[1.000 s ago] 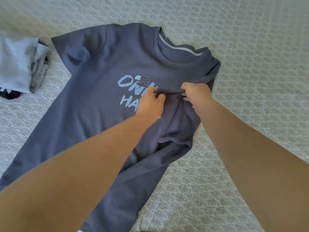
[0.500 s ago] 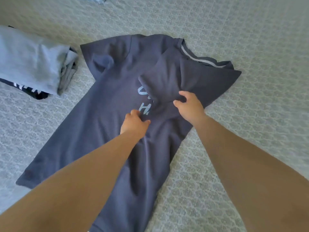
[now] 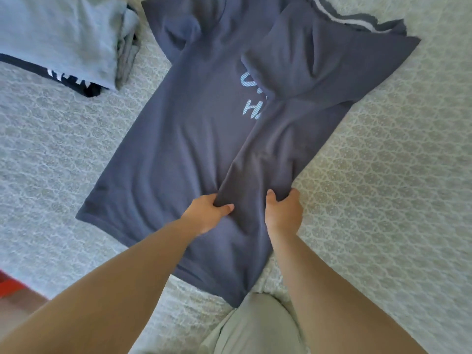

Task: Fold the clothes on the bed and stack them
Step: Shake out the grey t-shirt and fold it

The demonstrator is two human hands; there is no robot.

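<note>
Tee (image 3: pixel 178 139) lies diag., collar far-right, hem near-left; both hands pinch fold.

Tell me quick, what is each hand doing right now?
Left hand: closed, pinching the folded edge of the dark blue T-shirt.
Right hand: closed, gripping the same folded flap.

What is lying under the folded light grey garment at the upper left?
A dark garment with white markings pokes out beneath the grey garment; most of it is covered.
</note>
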